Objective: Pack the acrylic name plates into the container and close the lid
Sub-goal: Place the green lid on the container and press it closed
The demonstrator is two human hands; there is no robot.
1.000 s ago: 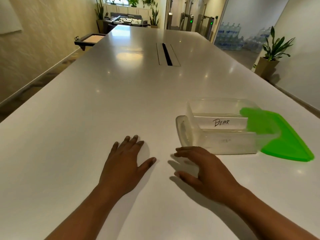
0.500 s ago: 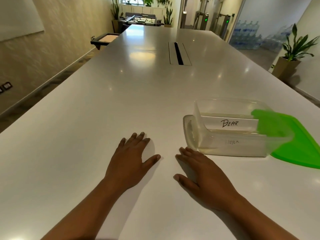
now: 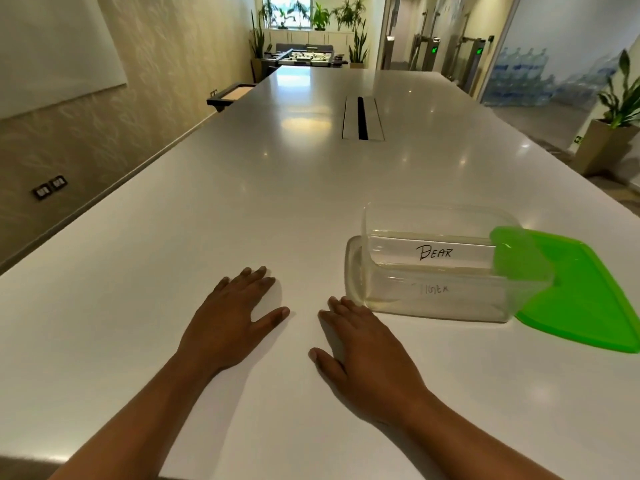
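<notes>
A clear plastic container (image 3: 450,216) lies on its side on the white table (image 3: 242,209), its open mouth facing right. Through its wall I read two acrylic name plates: one marked "BEAR" (image 3: 433,252) and a fainter one marked "TIGER" (image 3: 433,289) nearer me. The green lid (image 3: 585,299) lies flat at the container's right end, partly under its mouth. My left hand (image 3: 232,320) rests flat on the table, fingers spread. My right hand (image 3: 363,351) also lies flat, its fingertips just short of the container's left end. Neither hand holds anything.
A cable slot (image 3: 362,118) runs down the middle of the long table, far ahead. A potted plant (image 3: 613,133) stands on the floor to the right, and a dark tray (image 3: 232,93) sticks out at the table's far left edge.
My right hand has flattened onto the table from a raised, curled pose. The view has tilted up slightly. The container and lid have not moved.
</notes>
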